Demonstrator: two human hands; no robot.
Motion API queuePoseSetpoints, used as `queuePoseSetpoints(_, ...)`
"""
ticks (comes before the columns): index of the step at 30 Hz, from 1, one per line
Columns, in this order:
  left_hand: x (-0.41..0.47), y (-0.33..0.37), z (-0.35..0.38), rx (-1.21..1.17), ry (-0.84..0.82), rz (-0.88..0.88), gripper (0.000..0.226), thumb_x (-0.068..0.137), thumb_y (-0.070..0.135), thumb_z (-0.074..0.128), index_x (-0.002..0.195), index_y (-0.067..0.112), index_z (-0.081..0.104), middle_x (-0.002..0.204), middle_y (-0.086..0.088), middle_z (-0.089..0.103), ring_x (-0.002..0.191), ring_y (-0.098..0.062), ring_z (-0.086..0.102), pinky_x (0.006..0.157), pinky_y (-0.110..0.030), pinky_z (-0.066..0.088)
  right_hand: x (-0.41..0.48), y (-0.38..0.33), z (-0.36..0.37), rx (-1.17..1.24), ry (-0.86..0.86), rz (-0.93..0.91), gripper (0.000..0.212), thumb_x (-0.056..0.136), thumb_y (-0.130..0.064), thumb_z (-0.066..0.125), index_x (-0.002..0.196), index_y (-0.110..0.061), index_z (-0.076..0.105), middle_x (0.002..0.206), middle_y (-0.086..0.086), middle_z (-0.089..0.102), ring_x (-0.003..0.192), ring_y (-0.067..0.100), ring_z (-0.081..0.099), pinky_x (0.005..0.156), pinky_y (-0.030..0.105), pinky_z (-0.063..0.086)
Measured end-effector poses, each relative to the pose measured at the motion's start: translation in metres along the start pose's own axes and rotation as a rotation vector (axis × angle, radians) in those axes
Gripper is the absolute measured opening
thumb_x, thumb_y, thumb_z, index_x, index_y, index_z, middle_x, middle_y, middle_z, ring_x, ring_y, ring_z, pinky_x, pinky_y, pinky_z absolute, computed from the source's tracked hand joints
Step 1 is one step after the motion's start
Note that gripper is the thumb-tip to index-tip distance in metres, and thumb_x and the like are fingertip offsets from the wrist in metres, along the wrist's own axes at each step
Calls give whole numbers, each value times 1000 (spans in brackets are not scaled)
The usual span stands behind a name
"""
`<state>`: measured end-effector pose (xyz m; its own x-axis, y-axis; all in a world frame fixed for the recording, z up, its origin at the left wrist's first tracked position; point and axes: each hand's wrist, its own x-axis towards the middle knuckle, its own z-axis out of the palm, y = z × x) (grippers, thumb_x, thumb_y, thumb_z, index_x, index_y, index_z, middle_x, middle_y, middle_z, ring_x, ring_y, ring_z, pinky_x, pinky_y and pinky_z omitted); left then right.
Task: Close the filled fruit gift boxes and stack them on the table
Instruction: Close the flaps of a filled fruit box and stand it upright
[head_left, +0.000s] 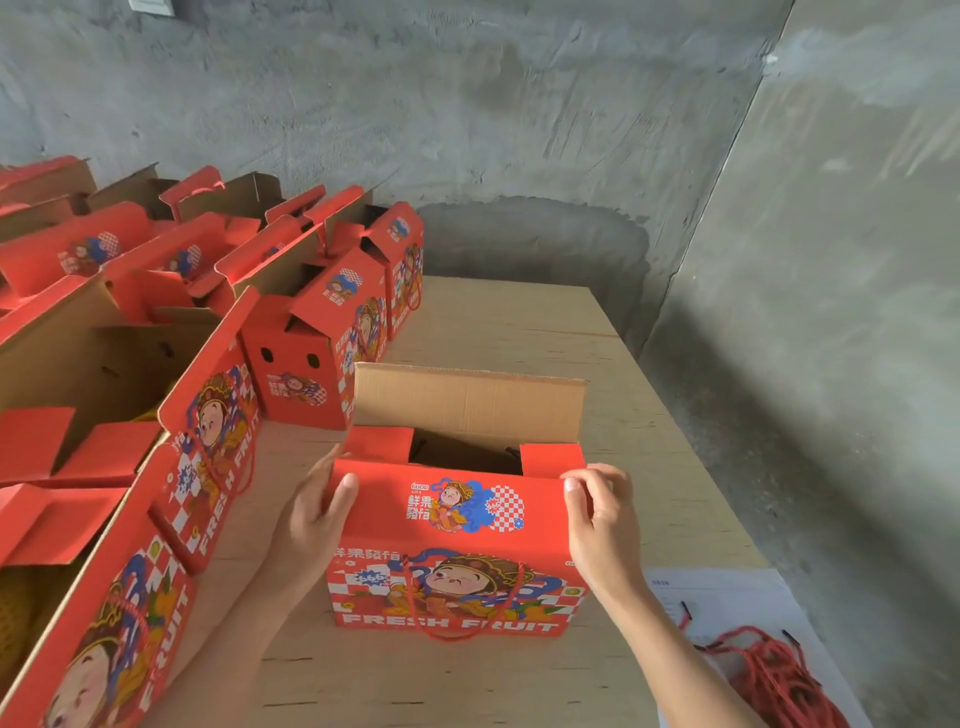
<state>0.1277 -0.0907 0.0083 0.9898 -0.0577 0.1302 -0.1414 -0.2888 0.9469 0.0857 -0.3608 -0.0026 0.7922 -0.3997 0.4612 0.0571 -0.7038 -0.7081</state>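
The box (457, 551) is being held on the desk (649, 415), back flap (467, 400) upright. Its front flap (395, 512) is being pinched at the left corner by the left hand (317, 512), at the right by the right hand (597, 519).

gift box (457, 540): red w/ red-white checker patches, blue swirls, white "fresh fruit" lettering; raised flap (467, 400) plain brown inside. boxes at left (311, 374): same red print, brown insides. table (519, 322): pale tan wood grain. wall (467, 104): mottled grey. cords (769, 670): red, black tips. paper (727, 587): white.
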Motion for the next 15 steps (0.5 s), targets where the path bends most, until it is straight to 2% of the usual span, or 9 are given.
queuePoseSetpoints(1, 4, 0, 1, 0, 26, -4, 45, 98, 18, 44, 142, 14, 35, 139, -3, 45, 129, -20, 43, 108, -44, 36, 1, 1, -1, -10, -4, 0, 13, 93, -4, 53, 87, -2, 66, 101, 5, 51, 83, 8, 50, 74, 18, 37)
queuePoseSetpoints(3, 10, 1, 4, 73, 67, 25, 43, 97, 16, 47, 139, 10, 41, 134, -1, 46, 125, -15, 42, 105, -31, 34, 4, 1, 0, -23, -26, 17, 16, 94, -3, 51, 87, 1, 66, 103, 8, 52, 84, 10, 49, 74, 18, 35)
queuePoseSetpoints(6, 18, -3, 9, 329, 132, 112, 23, 96, 15, 49, 107, 2, 65, 114, -7, 57, 107, -18, 50, 83, -17, 31, 5, 2, 1, -52, -58, 33, 19, 94, -3, 49, 87, 3, 66, 108, 11, 53, 86, 13, 49, 74, 20, 34)
queuePoseSetpoints(9, 20, -5, 14, 323, 243, 128, 23, 96, 7, 47, 88, -4, 65, 100, -10, 57, 94, -19, 50, 74, -15, 29, 9, 3, 2, -86, -88, 64, 20, 94, -4, 51, 85, 2, 67, 114, 12, 52, 94, 22, 55, 74, 26, 35)
queuePoseSetpoints(13, 23, -6, 15, 335, 275, 108, 22, 94, 2, 48, 88, -5, 68, 105, -11, 58, 96, -13, 47, 79, -15, 30, 14, 6, 2, -107, -107, 92, 16, 90, -4, 57, 85, 3, 70, 119, 14, 52, 103, 25, 56, 76, 25, 37)
queuePoseSetpoints(15, 23, -6, 14, 312, 278, 80, 18, 92, 1, 53, 88, -5, 70, 107, -9, 57, 99, -15, 49, 82, -20, 35, 16, 7, 1, -73, -111, 107, 13, 88, -1, 59, 83, 3, 71, 117, 16, 52, 107, 25, 54, 79, 22, 35)
